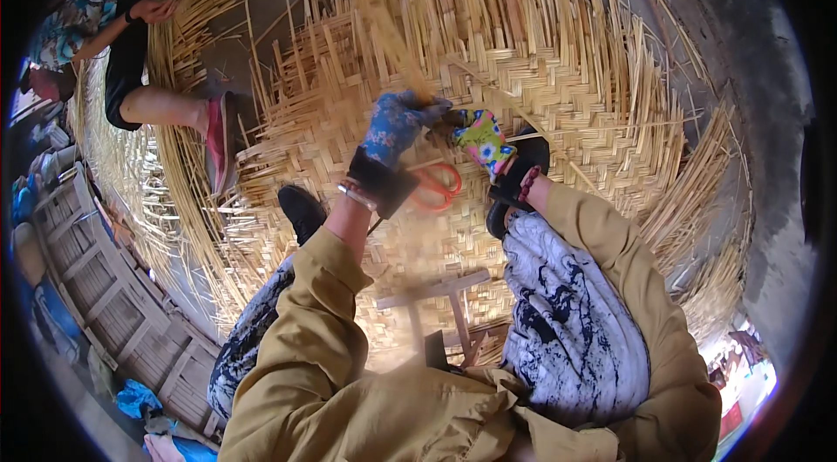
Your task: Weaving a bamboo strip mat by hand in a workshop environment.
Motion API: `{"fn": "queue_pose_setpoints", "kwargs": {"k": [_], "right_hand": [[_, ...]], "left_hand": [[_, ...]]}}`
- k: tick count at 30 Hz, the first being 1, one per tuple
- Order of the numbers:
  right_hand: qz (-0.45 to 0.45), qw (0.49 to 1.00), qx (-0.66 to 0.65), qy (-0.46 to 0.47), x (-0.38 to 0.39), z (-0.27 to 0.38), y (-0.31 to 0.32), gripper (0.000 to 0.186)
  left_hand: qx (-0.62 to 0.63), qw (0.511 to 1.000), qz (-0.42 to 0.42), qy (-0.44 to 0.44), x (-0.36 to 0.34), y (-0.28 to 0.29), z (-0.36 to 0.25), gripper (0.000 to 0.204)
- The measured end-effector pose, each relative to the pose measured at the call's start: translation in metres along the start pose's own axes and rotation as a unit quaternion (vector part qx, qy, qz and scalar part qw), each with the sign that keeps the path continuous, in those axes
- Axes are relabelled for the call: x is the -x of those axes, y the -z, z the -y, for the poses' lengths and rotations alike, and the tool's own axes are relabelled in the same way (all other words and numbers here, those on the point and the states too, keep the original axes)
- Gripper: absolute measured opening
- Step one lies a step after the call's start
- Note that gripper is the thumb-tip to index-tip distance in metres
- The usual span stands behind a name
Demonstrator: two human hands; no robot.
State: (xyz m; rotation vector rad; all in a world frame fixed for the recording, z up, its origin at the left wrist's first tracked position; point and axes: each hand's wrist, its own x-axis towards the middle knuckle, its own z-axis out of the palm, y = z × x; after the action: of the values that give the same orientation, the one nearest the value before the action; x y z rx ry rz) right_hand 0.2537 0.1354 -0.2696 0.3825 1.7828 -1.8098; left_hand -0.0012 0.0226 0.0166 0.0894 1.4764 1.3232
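My left hand (390, 126), in a blue floral glove, closes on a long split bamboo strip (379, 17). The strip is blurred and runs up and away toward the far edge. My right hand (481, 139), in a green floral glove, is right beside it with fingers bent together at the strip's near end; what they pinch is hidden. Both hands are above a woven bamboo mat (575, 96) with a herringbone pattern and loose strip ends at its far side. Orange-handled scissors (436, 187) show just below my hands, their blades out of sight.
A low wooden stool or frame (436, 289) is between my legs. At the far left another person's leg and red shoe (221, 139) rest by the weave, with their hands (153, 9) on loose strips. A slatted bamboo frame (122, 279) lies left; a grey wall edge (767, 131) curves along the right.
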Motion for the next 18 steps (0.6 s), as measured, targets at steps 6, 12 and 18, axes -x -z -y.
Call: {"fn": "queue_pose_setpoints", "kwargs": {"k": [6,12,18], "right_hand": [[0.052,0.945,0.321,0.025,0.030,0.111,-0.032,0.041],[0.073,0.865,0.487,0.094,0.009,0.175,-0.082,0.045],[0.032,0.868,0.478,0.135,0.032,0.163,-0.068,0.032]], "left_hand": [[-0.087,0.958,-0.268,-0.056,0.032,0.027,0.008,0.020],[0.056,0.925,-0.375,-0.017,0.063,0.044,-0.002,0.021],[0.215,0.897,-0.375,-0.095,0.074,0.047,-0.003,0.019]]}}
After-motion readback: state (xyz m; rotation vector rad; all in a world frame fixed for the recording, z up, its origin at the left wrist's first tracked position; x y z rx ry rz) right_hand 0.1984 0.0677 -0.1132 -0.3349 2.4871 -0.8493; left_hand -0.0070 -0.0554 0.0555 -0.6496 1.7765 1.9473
